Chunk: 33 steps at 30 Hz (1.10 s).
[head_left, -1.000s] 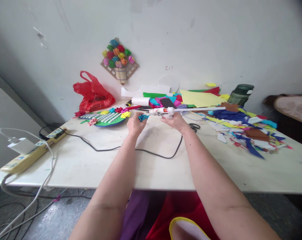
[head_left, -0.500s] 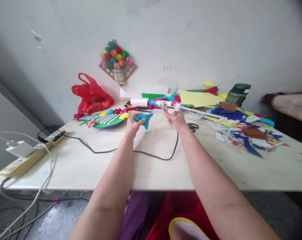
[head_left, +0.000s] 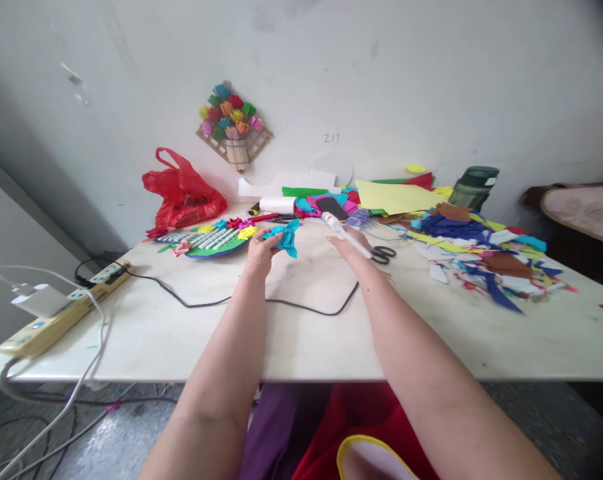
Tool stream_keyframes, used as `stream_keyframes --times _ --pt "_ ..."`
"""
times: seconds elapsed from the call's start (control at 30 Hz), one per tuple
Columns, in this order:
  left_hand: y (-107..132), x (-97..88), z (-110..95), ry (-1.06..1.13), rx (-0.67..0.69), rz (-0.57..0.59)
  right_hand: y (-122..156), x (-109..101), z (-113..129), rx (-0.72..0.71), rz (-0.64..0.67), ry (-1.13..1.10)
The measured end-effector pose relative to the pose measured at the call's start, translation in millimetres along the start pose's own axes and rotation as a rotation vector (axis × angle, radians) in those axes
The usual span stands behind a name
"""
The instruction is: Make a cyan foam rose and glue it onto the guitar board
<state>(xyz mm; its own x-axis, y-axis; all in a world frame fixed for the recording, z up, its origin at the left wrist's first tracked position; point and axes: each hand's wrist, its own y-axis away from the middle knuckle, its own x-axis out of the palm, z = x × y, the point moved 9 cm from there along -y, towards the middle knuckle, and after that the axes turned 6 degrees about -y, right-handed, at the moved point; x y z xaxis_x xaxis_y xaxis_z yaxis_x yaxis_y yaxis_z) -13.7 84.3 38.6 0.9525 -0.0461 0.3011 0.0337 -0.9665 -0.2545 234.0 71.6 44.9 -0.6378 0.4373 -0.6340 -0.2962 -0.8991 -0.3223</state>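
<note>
From the head view, taking the round green board [head_left: 216,249] as landmark: pinching a blue paper flower [head_left: 290,240] in the left hand [head_left: 262,252], just right of the board and raised above the tabletop [head_left: 301,347]. Held by one end between thumb and fingers, probably to leave the spread petals uncrushed and turned toward the other side. Grasping a white glue gun [head_left: 348,237] in the right hand [head_left: 350,249], farther right of the board; impossible to tell exact finger placement or any press on a trigger. Angled with the front end apparently away from the body and apart from the flower, perhaps to keep a hot tip off petals and skin.

Nearer the body than the board, note a slack black cord [head_left: 301,305] running from the power strip [head_left: 26,341], left of the board, to below the right forearm, seemingly allowing the gun free reach. On the board, see white rolled strips [head_left: 212,239] in a row and a yellow flower [head_left: 248,233] at the right edge, near the left hand. Well right of the board, see black scissors [head_left: 384,253] just beyond the right hand, handles showing, and farther right, heaped paper scraps [head_left: 456,230], likely there to stay out of the way.
</note>
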Motion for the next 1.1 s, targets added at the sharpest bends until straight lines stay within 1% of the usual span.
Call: stream_keyframes --times 0.07,0.17,0.27,0.4,0.47,0.57,0.67,0.8,0.87,0.97,1.03,1.1 --pt "0 -0.7 0 0.013 -0.010 -0.009 6 7 8 -0.054 0.084 0.179" --pt "0 -1.5 -1 0.032 -0.015 -0.013 12 22 19 -0.160 0.186 0.326" --pt "0 -1.3 0 0.063 -0.022 -0.005 16 36 24 -0.232 0.259 0.397" --pt "1 -0.7 3 0.099 -0.053 -0.007 20 49 26 -0.241 0.345 0.452" --pt "2 1.0 4 0.109 -0.065 -0.002 23 52 28 -0.259 0.358 0.464" --pt "3 4.6 5 0.113 -0.081 0.006 25 54 30 -0.279 0.353 0.475" --pt "5 8.3 6 0.101 -0.093 0.015 24 55 26 -0.260 0.357 0.470" --pt "5 10.1 8 0.086 -0.096 0.026 25 50 27 -0.239 0.336 0.449" --pt "4 9.2 10 0.074 -0.100 0.025 25 43 31 -0.246 0.285 0.463" --pt "2 9.2 12 0.062 -0.101 0.037 24 30 41 -0.274 0.174 0.438" --pt "3 10.5 12 0.063 -0.098 0.048 23 24 48 -0.294 0.113 0.370" --pt "4 12.5 11 0.068 -0.092 0.057 22 21 52 -0.303 0.089 0.265"
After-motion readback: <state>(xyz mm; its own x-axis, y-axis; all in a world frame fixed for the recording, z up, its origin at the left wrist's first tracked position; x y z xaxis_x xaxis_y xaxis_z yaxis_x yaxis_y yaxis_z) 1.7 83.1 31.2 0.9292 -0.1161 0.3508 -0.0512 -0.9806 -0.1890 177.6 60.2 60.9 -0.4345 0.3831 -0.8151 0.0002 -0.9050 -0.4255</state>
